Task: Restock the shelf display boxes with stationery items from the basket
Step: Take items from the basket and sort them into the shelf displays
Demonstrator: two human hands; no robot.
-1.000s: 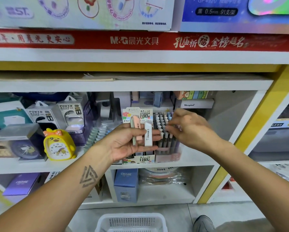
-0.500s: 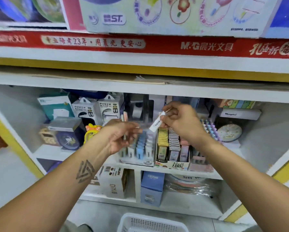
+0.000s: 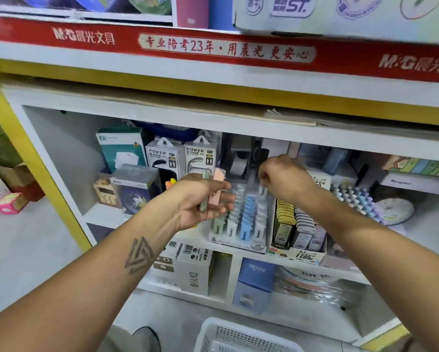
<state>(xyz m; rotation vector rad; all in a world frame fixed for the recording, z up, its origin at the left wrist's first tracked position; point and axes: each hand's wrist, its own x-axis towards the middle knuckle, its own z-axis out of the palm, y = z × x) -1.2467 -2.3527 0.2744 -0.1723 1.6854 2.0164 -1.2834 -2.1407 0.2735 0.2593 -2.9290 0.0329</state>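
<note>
Left hand (image 3: 203, 199) grips pink and green packs (image 3: 214, 193); right hand (image 3: 280, 177) pinches a white pack (image 3: 262, 191) over the clear box (image 3: 241, 222) just below it. Basket (image 3: 241, 336) beneath both arms.

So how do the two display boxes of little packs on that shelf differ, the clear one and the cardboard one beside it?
The clear display box is see-through plastic marked 2B; the cardboard display box is printed card marked 100. The clear one holds green, white and blue packs, the cardboard one yellow, grey and pinkish. The right hand hovers over the clear box, not the cardboard one. Both sit side by side on one shelf, packs standing in rows.
</note>
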